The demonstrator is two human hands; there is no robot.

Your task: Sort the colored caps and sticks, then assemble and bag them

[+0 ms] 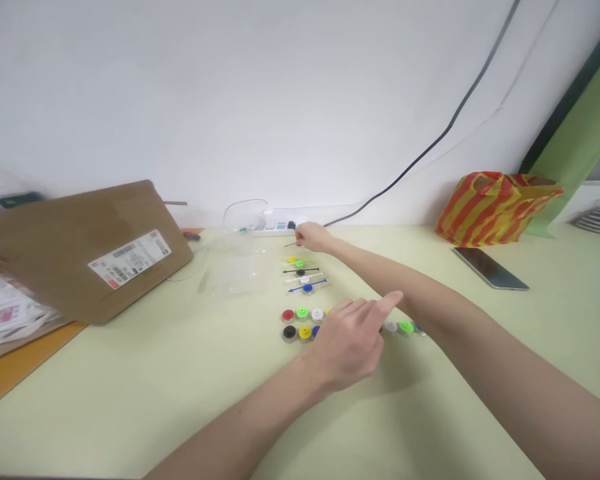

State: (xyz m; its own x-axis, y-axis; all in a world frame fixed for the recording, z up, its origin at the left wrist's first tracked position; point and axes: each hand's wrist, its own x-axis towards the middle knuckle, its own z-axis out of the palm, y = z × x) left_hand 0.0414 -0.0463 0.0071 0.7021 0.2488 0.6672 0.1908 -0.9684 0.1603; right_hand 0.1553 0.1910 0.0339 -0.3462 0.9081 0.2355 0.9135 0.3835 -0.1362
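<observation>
My right hand [314, 237] reaches to the back of the table, its fingers pinched on a thin red arrow pointer [289, 245] whose tip shows to the left. Nearer me, a column of spinners follows: a yellow arrow disc [292, 259], a green disc [299, 265], a black arrow [303, 271], a white arrow [305, 279] and a blue arrow [307, 287] on its disc. My left hand [353, 340] hovers over rows of small coloured discs, index finger stretched out and the others loosely bent, with nothing visible in it. It hides part of those rows.
Discs such as a red one [288, 315] and a black one [289, 332] stand left of my left hand. A clear plastic bag [237, 272], cardboard box [90, 253], power strip [275, 232], phone [490, 268] and striped bag [490, 210] surround them.
</observation>
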